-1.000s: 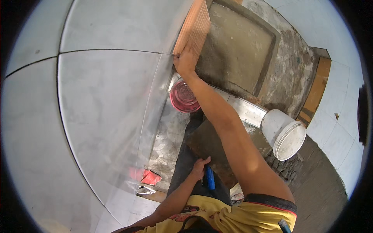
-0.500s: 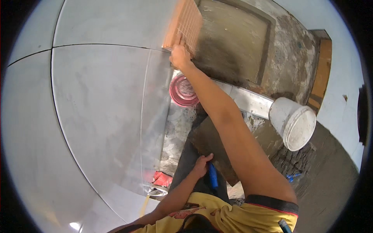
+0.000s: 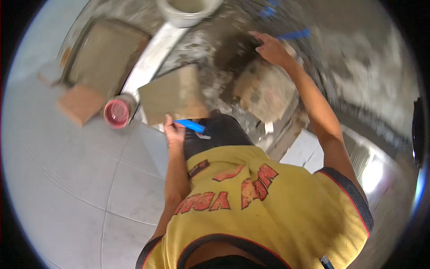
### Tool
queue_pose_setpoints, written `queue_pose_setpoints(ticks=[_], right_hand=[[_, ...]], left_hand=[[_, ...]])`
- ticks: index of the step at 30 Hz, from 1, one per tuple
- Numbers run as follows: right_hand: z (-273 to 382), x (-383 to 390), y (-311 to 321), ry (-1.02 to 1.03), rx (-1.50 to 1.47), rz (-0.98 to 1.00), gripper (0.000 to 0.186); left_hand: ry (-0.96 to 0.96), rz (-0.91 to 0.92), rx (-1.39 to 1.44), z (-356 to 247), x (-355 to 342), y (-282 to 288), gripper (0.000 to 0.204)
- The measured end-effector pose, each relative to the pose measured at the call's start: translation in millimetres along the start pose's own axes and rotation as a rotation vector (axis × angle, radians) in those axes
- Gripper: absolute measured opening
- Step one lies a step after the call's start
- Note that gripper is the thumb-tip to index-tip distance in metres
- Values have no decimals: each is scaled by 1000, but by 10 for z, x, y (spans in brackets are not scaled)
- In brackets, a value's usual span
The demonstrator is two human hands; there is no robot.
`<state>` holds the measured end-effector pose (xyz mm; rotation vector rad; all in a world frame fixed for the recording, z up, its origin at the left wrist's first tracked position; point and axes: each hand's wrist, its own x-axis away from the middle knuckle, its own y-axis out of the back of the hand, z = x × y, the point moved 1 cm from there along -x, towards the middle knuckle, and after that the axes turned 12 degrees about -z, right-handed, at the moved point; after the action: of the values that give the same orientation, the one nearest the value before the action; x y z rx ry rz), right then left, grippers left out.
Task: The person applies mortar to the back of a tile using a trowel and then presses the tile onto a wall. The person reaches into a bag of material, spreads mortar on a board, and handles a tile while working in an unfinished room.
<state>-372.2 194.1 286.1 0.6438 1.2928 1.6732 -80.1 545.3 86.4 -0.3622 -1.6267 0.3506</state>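
My left hand (image 3: pixel 174 131) grips the near edge of a flat, rectangular grey-brown tile (image 3: pixel 161 96), its face smeared lighter and darker. A blue handle (image 3: pixel 190 125) sticks out to the right beside those fingers; whether the hand holds it too, I cannot tell. Far to the right, my right hand (image 3: pixel 272 49) reaches over dark, wet-looking ground, fingers apart and blurred, with nothing visible in them. Just beyond it lies a long blue object (image 3: pixel 293 34), too smeared to name. An orange block (image 3: pixel 80 105) with a flat face lies at the left, untouched.
A pink-rimmed tub (image 3: pixel 118 113) stands by the orange block. Behind it is a mortar-coated recess (image 3: pixel 105 56). A white bucket (image 3: pixel 188 15) sits at the far end of a pale strip (image 3: pixel 154 56). A dusty sack-like bundle (image 3: pixel 267 92) lies below my right hand. Large grey tiles (image 3: pixel 76 179) cover the left.
My right hand has left the orange block and swung over to the right-hand ground. The view has turned. My left hand still holds the tile.
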Motion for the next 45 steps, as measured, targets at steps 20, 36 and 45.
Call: queue_pose_setpoints(ticks=[20,36,45], right_hand=[[2865,7725,-1037,-2646,-1315,-553,28],[-722,9346,-2330,-2016,-320,-441,27],[-4862,10009,-3697,-1761,187,-182,26]], left_hand=[[172,288,-1102,2563,331,-2569,43],[12,143,-1512,4840,1385,-1159,43],[-308,-88,-1781,5224,1358,-462,36]])
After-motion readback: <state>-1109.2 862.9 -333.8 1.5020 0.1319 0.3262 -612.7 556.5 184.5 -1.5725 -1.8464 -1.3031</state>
